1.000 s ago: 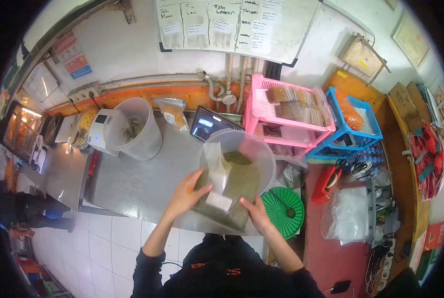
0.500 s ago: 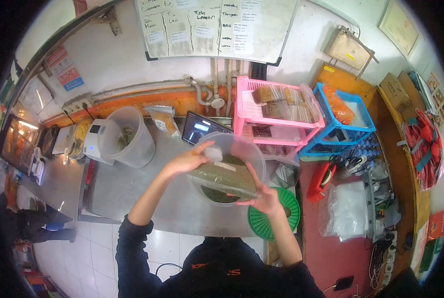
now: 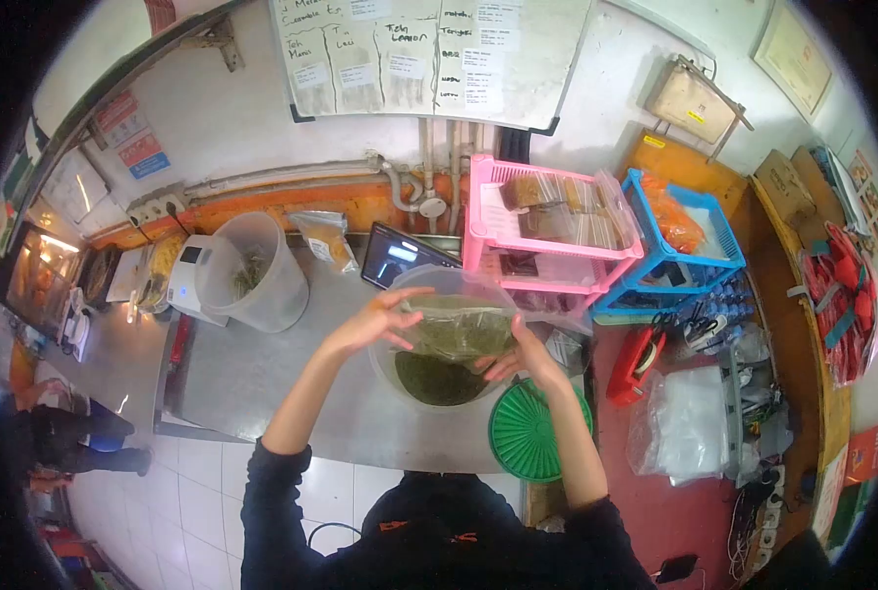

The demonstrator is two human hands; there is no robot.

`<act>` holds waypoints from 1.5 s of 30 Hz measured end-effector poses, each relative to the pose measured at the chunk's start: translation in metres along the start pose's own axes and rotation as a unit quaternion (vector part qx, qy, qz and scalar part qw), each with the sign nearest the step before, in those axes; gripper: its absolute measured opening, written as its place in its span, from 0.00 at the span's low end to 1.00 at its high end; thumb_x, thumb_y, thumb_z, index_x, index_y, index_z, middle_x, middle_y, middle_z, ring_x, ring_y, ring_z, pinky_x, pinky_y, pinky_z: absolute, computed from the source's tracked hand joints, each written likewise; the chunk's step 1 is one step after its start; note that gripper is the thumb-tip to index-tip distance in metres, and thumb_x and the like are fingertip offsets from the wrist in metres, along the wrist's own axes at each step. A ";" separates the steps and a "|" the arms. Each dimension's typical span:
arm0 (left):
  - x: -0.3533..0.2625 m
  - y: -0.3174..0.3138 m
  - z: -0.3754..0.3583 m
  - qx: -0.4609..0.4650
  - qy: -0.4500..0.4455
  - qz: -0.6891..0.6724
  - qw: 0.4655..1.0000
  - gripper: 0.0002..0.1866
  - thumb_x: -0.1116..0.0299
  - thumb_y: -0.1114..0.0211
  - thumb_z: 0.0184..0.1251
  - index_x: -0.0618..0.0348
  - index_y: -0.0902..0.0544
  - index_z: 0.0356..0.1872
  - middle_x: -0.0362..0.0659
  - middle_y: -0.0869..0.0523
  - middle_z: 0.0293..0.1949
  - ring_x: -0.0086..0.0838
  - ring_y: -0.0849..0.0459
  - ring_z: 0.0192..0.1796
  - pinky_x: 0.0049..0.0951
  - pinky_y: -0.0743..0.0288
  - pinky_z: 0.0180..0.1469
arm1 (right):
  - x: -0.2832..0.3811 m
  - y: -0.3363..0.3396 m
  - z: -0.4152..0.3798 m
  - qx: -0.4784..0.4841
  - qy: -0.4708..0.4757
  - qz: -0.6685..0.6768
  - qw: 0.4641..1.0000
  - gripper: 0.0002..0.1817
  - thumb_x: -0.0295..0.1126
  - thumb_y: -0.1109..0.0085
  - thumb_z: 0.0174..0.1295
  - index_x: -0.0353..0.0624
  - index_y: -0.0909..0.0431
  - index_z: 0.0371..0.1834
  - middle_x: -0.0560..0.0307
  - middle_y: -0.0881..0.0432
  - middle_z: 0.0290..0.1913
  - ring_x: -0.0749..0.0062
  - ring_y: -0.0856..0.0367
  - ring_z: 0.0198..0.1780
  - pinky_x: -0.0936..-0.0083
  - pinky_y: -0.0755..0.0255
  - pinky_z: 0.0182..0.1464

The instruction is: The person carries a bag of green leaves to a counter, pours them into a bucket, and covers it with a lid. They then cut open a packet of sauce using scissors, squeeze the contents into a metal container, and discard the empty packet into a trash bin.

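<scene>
Both my hands hold a clear plastic bag with dried green flakes in it, above the mouth of a translucent round tub. My left hand grips the bag's left end, fingers partly spread. At the right end, my right hand has its thumb on top and its fingers below. Dark green flakes lie in the tub beneath the bag. A green ribbed round lid sits at the counter's edge, just below my right hand.
Another translucent tub with some dried leaves stands on the steel counter beside a white scale. Behind the tub are a tablet and a foil-like pouch. Pink and blue racks stand right. A person's legs show far left.
The bag has gone from slanting down rightward to nearly level and shifted slightly upward. More of the flakes in the tub now show. My left fingers have spread apart more.
</scene>
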State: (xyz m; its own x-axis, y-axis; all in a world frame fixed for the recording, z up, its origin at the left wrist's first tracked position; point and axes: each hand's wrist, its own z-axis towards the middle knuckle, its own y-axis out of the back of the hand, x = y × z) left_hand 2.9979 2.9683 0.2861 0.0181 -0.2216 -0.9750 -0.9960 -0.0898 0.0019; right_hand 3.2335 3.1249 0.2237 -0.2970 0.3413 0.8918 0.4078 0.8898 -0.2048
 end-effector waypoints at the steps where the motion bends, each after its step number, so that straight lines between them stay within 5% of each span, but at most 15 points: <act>1: -0.005 -0.005 -0.003 -0.008 -0.020 0.005 1.000 0.25 0.55 0.42 0.61 0.53 0.29 0.58 0.44 0.33 0.61 0.31 0.27 0.53 0.31 0.19 0.41 | 0.003 0.001 0.000 -0.021 -0.016 -0.055 0.998 0.45 0.69 0.71 0.57 0.38 0.41 0.60 0.37 0.21 0.41 0.60 0.18 0.33 0.69 0.24 0.35; 5: -0.002 -0.010 0.002 -0.041 -0.080 0.063 0.994 0.18 0.61 0.44 0.64 0.46 0.25 0.55 0.42 0.24 0.50 0.28 0.21 0.42 0.26 0.21 0.35 | -0.008 0.014 0.014 -0.150 -0.007 -0.225 0.963 0.39 0.63 0.73 0.63 0.36 0.32 0.53 0.51 0.19 0.25 0.68 0.21 0.28 0.75 0.29 0.30; 7: -0.004 -0.009 0.005 -0.061 -0.073 0.079 0.992 0.17 0.60 0.44 0.64 0.46 0.24 0.53 0.41 0.22 0.46 0.25 0.20 0.37 0.24 0.22 0.32 | -0.013 0.025 0.022 -0.243 0.047 -0.501 0.829 0.31 0.57 0.66 0.65 0.39 0.28 0.50 0.56 0.20 0.26 0.75 0.24 0.30 0.79 0.32 0.33; 11: -0.009 -0.013 0.008 -0.101 -0.068 0.127 0.984 0.15 0.59 0.46 0.65 0.44 0.22 0.52 0.38 0.17 0.38 0.22 0.20 0.23 0.20 0.25 0.24 | -0.016 0.022 0.024 -0.275 0.214 -0.274 0.896 0.19 0.45 0.51 0.62 0.39 0.24 0.42 0.61 0.21 0.29 0.80 0.28 0.32 0.80 0.35 0.35; 13: -0.017 -0.019 0.007 -0.116 -0.054 0.138 0.982 0.15 0.58 0.46 0.64 0.45 0.21 0.50 0.40 0.17 0.34 0.23 0.20 0.23 0.22 0.26 0.24 | -0.008 0.017 0.019 -0.261 0.313 -0.207 0.889 0.18 0.39 0.42 0.55 0.36 0.24 0.43 0.47 0.20 0.38 0.66 0.24 0.43 0.70 0.33 0.47; 20: -0.031 -0.027 0.010 -0.262 -0.112 0.372 0.883 0.14 0.55 0.42 0.58 0.51 0.15 0.33 0.50 0.22 0.18 0.39 0.21 0.23 0.35 0.30 0.28 | 0.014 0.015 -0.002 -0.308 0.184 -0.274 0.892 0.13 0.29 0.40 0.51 0.38 0.21 0.40 0.55 0.18 0.34 0.76 0.24 0.36 0.79 0.30 0.40; 22: -0.031 -0.026 0.012 -0.269 -0.120 0.371 0.880 0.14 0.55 0.42 0.57 0.52 0.15 0.31 0.49 0.21 0.20 0.40 0.21 0.24 0.35 0.30 0.29 | 0.014 0.012 0.003 -0.290 0.291 -0.142 0.901 0.15 0.29 0.37 0.47 0.39 0.21 0.40 0.55 0.18 0.32 0.75 0.23 0.35 0.79 0.30 0.40; 25: -0.041 -0.028 0.012 -0.283 -0.164 0.349 0.878 0.13 0.56 0.41 0.56 0.53 0.15 0.30 0.48 0.20 0.20 0.41 0.21 0.24 0.34 0.30 0.29 | 0.034 -0.007 -0.006 -0.296 0.380 -0.195 0.854 0.15 0.26 0.33 0.43 0.36 0.22 0.37 0.61 0.20 0.29 0.78 0.27 0.30 0.79 0.33 0.36; 30: -0.049 -0.027 0.017 -0.251 -0.198 0.301 0.898 0.11 0.60 0.36 0.52 0.56 0.16 0.30 0.47 0.18 0.23 0.38 0.21 0.24 0.32 0.29 0.30 | 0.040 0.003 0.001 -0.345 0.293 -0.281 0.846 0.20 0.25 0.31 0.39 0.35 0.23 0.39 0.58 0.20 0.30 0.77 0.26 0.32 0.77 0.33 0.39; 32: -0.028 -0.023 0.030 -0.242 -0.299 0.297 0.874 0.11 0.62 0.32 0.46 0.58 0.16 0.29 0.49 0.19 0.24 0.37 0.22 0.23 0.32 0.30 0.28 | 0.024 0.023 0.015 -0.362 0.269 -0.285 0.846 0.21 0.24 0.31 0.38 0.35 0.23 0.40 0.57 0.19 0.30 0.77 0.26 0.32 0.77 0.33 0.40; 35: -0.014 -0.022 0.031 -0.218 -0.193 0.365 0.884 0.13 0.63 0.29 0.42 0.59 0.17 0.29 0.50 0.20 0.24 0.39 0.23 0.24 0.32 0.32 0.27 | 0.015 0.027 0.016 -0.312 0.209 -0.307 0.874 0.26 0.24 0.30 0.36 0.37 0.25 0.44 0.53 0.19 0.33 0.70 0.23 0.37 0.73 0.32 0.43; 37: -0.013 -0.026 0.032 -0.226 -0.188 0.348 0.890 0.13 0.63 0.29 0.42 0.59 0.17 0.28 0.49 0.20 0.24 0.40 0.23 0.27 0.33 0.32 0.30 | 0.029 0.009 -0.003 -0.381 0.369 -0.466 0.708 0.30 0.24 0.31 0.34 0.38 0.26 0.47 0.49 0.19 0.38 0.59 0.21 0.42 0.68 0.31 0.45; 38: -0.020 -0.029 0.031 -0.223 -0.213 0.374 0.875 0.12 0.64 0.30 0.42 0.59 0.17 0.27 0.49 0.20 0.25 0.40 0.23 0.30 0.34 0.32 0.32 | 0.049 -0.010 -0.017 -0.379 0.368 -0.466 0.710 0.30 0.24 0.31 0.34 0.38 0.26 0.47 0.49 0.19 0.38 0.59 0.21 0.42 0.68 0.31 0.45; 40: -0.021 -0.033 0.037 -0.216 -0.233 0.398 0.860 0.11 0.65 0.30 0.41 0.58 0.17 0.27 0.49 0.19 0.27 0.40 0.23 0.33 0.35 0.31 0.34 | 0.082 -0.045 -0.037 -0.392 0.382 -0.583 0.600 0.34 0.24 0.32 0.33 0.39 0.29 0.52 0.46 0.21 0.42 0.52 0.23 0.47 0.64 0.31 0.48; 45: -0.021 -0.049 0.057 -0.177 -0.344 0.223 0.895 0.13 0.69 0.29 0.40 0.59 0.19 0.29 0.45 0.20 0.31 0.40 0.22 0.42 0.35 0.30 0.43 | 0.059 -0.016 0.023 -0.255 0.341 -0.456 0.782 0.23 0.27 0.33 0.37 0.40 0.23 0.43 0.46 0.19 0.37 0.55 0.21 0.41 0.68 0.30 0.44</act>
State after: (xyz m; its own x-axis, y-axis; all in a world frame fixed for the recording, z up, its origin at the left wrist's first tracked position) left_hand 3.0413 3.0327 0.2936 -0.5533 0.3277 -0.7658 -0.7985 -0.4705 0.3756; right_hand 3.1895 3.1376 0.2707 -0.2068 -0.7598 0.6164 0.6378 0.3731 0.6738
